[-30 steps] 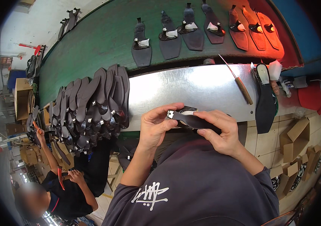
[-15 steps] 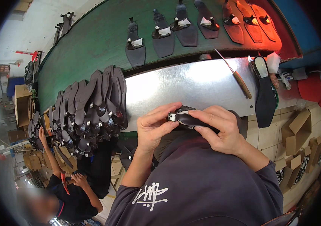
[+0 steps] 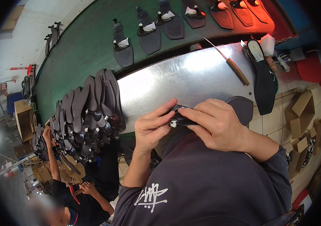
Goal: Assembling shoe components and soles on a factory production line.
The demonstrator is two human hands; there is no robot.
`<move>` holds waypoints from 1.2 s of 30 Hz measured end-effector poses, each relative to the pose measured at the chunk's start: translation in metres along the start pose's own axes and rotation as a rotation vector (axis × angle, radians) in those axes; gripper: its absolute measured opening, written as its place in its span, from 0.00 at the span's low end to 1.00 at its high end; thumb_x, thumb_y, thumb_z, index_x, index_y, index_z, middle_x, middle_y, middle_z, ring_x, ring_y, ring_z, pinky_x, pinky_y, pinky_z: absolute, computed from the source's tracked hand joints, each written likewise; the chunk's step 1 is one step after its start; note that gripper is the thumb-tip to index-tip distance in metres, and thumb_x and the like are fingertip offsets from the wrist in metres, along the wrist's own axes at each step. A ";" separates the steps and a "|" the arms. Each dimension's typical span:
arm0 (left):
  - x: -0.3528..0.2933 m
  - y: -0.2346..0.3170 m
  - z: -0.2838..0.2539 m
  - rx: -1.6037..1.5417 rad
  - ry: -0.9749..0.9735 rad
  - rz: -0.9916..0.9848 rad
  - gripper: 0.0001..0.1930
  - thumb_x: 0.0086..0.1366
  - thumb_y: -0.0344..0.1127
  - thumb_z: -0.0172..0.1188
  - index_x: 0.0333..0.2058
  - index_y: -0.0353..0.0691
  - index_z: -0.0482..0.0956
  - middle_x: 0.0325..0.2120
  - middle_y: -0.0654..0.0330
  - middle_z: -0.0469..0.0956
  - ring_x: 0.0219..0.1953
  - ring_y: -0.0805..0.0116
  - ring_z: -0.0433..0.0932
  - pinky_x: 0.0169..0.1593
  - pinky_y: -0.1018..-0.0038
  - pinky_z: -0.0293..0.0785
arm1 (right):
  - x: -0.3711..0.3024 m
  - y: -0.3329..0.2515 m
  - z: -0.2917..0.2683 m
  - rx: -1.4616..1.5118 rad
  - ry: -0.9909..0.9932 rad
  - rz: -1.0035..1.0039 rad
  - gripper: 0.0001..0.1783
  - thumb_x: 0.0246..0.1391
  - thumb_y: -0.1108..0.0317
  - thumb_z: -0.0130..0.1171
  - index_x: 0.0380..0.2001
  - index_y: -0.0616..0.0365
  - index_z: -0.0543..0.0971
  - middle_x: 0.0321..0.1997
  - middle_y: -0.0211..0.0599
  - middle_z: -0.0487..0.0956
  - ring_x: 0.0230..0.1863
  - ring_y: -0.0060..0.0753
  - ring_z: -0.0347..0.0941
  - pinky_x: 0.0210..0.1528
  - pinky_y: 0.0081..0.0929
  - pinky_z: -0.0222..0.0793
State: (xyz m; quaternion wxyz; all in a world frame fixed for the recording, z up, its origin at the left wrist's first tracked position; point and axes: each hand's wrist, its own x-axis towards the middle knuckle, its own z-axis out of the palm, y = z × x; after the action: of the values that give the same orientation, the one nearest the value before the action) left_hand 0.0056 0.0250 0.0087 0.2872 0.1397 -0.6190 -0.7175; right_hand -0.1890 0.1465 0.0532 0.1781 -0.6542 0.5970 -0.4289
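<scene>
Between my hands is a dark sandal, its broad sole sticking out to the right past my right hand. My left hand is closed around the sandal's narrow heel end, where a small pale square shows at the tip. From above, my right hand grips the middle of the sandal, with the index finger stretched toward the left fingers. My hands cover much of the sandal's upper.
A metal shelf holds a wooden-handled pointed tool and, at its right end, a black shoe piece. Sandals line the green belt. Many dark sandals are heaped at left, beside another person. Cardboard boxes stand right.
The sandal has turned in my hands, so its broad sole end now shows at the right. My right hand has shifted slightly over it. The sandals on the belt appear higher in view.
</scene>
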 end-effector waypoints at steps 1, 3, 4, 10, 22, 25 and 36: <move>-0.001 0.002 0.001 0.017 -0.008 -0.027 0.21 0.51 0.13 0.56 0.45 0.30 0.80 0.54 0.36 0.71 0.55 0.55 0.74 0.56 0.72 0.70 | 0.000 -0.001 0.000 -0.028 -0.016 0.003 0.23 0.41 0.74 0.66 0.45 0.61 0.78 0.29 0.37 0.75 0.28 0.40 0.72 0.33 0.32 0.68; -0.001 0.006 0.005 0.031 -0.016 -0.057 0.21 0.51 0.13 0.55 0.45 0.29 0.80 0.53 0.37 0.71 0.55 0.58 0.74 0.55 0.73 0.71 | -0.001 -0.001 0.001 -0.035 -0.023 0.010 0.23 0.41 0.73 0.66 0.45 0.61 0.78 0.29 0.37 0.75 0.28 0.40 0.72 0.33 0.32 0.68; -0.001 0.008 0.008 0.072 -0.014 -0.079 0.21 0.51 0.13 0.54 0.45 0.29 0.80 0.53 0.38 0.72 0.55 0.59 0.74 0.54 0.74 0.71 | -0.001 -0.001 0.001 -0.041 -0.031 0.012 0.23 0.41 0.73 0.66 0.45 0.61 0.78 0.29 0.37 0.74 0.28 0.40 0.72 0.33 0.32 0.68; 0.000 0.008 0.023 -0.023 0.132 -0.284 0.22 0.57 0.14 0.49 0.50 0.32 0.77 0.55 0.46 0.71 0.54 0.62 0.74 0.48 0.76 0.78 | -0.005 0.017 0.008 0.188 -0.057 0.167 0.17 0.45 0.74 0.63 0.41 0.59 0.78 0.30 0.40 0.76 0.31 0.44 0.74 0.34 0.36 0.69; 0.000 0.011 0.025 -0.129 0.216 -0.538 0.23 0.62 0.16 0.43 0.54 0.35 0.73 0.58 0.51 0.69 0.53 0.65 0.74 0.44 0.75 0.82 | -0.008 0.022 0.017 0.225 -0.111 0.224 0.08 0.43 0.76 0.64 0.31 0.58 0.81 0.29 0.38 0.77 0.31 0.41 0.75 0.33 0.32 0.69; 0.000 0.012 0.028 -0.144 0.229 -0.518 0.22 0.61 0.16 0.47 0.54 0.34 0.74 0.57 0.51 0.70 0.52 0.66 0.75 0.43 0.76 0.81 | -0.007 0.021 0.017 0.150 -0.115 0.152 0.09 0.42 0.75 0.65 0.30 0.56 0.81 0.28 0.37 0.76 0.29 0.40 0.73 0.32 0.33 0.67; 0.012 0.003 0.019 -0.104 0.315 -0.587 0.19 0.55 0.17 0.54 0.47 0.31 0.79 0.44 0.56 0.80 0.36 0.76 0.80 0.33 0.84 0.79 | -0.006 0.028 0.023 0.183 -0.181 0.148 0.13 0.38 0.69 0.69 0.31 0.48 0.78 0.31 0.33 0.72 0.33 0.39 0.72 0.33 0.34 0.66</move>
State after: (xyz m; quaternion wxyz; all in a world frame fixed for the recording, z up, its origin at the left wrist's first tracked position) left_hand -0.0137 0.0337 0.0172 0.1670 0.4064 -0.4631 -0.7698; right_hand -0.1881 0.1392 0.0172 0.3214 -0.6254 0.5836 -0.4062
